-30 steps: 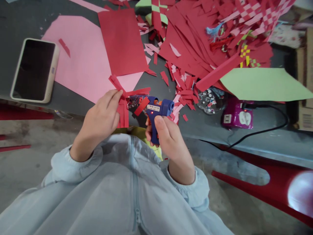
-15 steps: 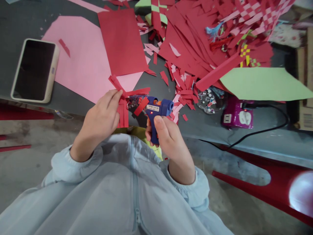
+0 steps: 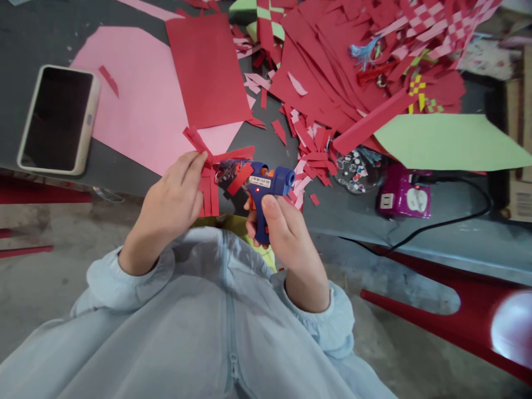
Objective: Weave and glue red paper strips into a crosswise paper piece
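Observation:
My right hand [image 3: 279,221] is closed around the handle of a blue hot glue gun [image 3: 266,185], whose small red light is lit. The gun's nozzle points left, toward several red paper strips [image 3: 209,194] at the table edge. On those strips rest the fingertips of my left hand [image 3: 174,191], pressed together at the point where the strips cross. Stringy clear glue appears to cling around the nozzle, and a short red paper piece [image 3: 240,180] lies against the gun's front. My left fingers hide part of the strips.
A phone [image 3: 58,119] lies at the left beside a large pink sheet [image 3: 137,100] and a red sheet [image 3: 208,72]. Red and pink scraps [image 3: 316,149] are heaped right of centre. Further right are a dish of beads [image 3: 359,172], a purple pack [image 3: 405,194] and a black cable [image 3: 449,221].
Almost nothing differs. My right hand and the glue gun have shifted very slightly; my left hand stays on the red strips.

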Tool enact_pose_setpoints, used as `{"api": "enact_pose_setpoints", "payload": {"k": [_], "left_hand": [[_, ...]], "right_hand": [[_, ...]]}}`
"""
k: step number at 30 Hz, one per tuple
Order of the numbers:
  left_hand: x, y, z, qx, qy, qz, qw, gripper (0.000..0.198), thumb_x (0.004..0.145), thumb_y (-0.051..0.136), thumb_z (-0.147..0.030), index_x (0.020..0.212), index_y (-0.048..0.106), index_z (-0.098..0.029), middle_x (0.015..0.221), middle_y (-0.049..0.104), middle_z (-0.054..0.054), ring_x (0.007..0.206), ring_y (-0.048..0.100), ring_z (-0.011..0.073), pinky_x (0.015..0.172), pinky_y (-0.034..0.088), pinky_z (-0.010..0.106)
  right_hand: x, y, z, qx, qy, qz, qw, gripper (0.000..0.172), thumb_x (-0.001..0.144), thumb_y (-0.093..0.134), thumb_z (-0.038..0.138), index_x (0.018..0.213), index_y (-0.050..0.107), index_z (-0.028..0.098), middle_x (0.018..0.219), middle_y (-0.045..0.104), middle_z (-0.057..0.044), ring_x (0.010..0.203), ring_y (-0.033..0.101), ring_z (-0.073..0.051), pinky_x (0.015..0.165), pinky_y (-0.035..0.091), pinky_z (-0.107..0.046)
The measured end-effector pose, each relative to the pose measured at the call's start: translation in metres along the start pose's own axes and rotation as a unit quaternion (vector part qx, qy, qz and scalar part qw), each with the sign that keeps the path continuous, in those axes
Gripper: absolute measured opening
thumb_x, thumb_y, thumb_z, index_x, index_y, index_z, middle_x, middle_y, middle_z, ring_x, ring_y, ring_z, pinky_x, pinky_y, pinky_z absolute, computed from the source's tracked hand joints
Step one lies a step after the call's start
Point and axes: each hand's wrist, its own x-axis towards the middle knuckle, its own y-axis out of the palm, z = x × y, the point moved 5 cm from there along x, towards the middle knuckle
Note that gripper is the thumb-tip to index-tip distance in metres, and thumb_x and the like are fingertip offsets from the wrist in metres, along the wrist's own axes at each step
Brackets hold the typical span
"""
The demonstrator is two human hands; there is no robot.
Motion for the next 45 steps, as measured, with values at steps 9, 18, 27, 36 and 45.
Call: {"api": "enact_pose_setpoints", "payload": {"k": [9,18,27,36,45], "left_hand": [[-0.0003,0.0011,0.0004,0.009,0.003,-0.004,1.0,0.057,0.093,0.041,-0.015,0.15,0.043,-0.009,0.151,0.054,0.018,0.14,0.054,0.027,0.114,0.049,0.038],[0.0009,0.0005,0.0004,-0.01,-0.005,0.01,1.0,0.059,0.093,0.041,-0.014,0.151,0.043,-0.01,0.153,0.052,0.017,0.142,0.051,0.0277,0.116,0.048,0.041],[0.002,0.0004,-0.0008,-0.01,-0.019,0.025,0.999,0.06,0.093,0.04,-0.015,0.152,0.041,-0.009,0.153,0.052,0.018,0.142,0.052,0.0289,0.114,0.048,0.042],[0.0015,0.0008,-0.0007,-0.004,-0.009,0.016,1.0,0.059,0.093,0.041,-0.016,0.151,0.043,-0.008,0.152,0.053,0.019,0.142,0.052,0.0286,0.115,0.047,0.04],[0.0014,0.0006,-0.0017,-0.009,-0.013,0.021,1.0,0.06,0.092,0.041,-0.015,0.152,0.042,-0.01,0.154,0.052,0.018,0.142,0.052,0.0292,0.115,0.047,0.042]], "right_hand": [[-0.0031,-0.0018,0.0003,-0.01,0.0,-0.002,1.0,0.047,0.102,0.039,0.062,0.091,0.061,0.022,0.057,0.063,0.005,0.044,0.054,-0.008,0.048,0.042,-0.024],[0.0006,0.0023,-0.0017,-0.001,0.006,0.01,1.0,0.047,0.101,0.039,0.064,0.091,0.06,0.023,0.058,0.063,0.005,0.043,0.054,-0.008,0.047,0.041,-0.025],[-0.0008,0.0002,-0.0007,-0.013,0.009,0.004,1.0,0.048,0.101,0.039,0.065,0.089,0.058,0.023,0.058,0.063,0.005,0.045,0.054,-0.009,0.049,0.042,-0.025],[-0.0004,0.0017,0.0002,-0.018,0.005,0.001,1.0,0.049,0.101,0.038,0.065,0.085,0.056,0.023,0.058,0.062,0.005,0.045,0.054,-0.008,0.051,0.043,-0.025],[-0.0003,0.0008,0.0013,-0.027,0.002,-0.005,1.0,0.049,0.101,0.037,0.065,0.084,0.055,0.023,0.057,0.062,0.005,0.045,0.054,-0.009,0.05,0.042,-0.025]]}}
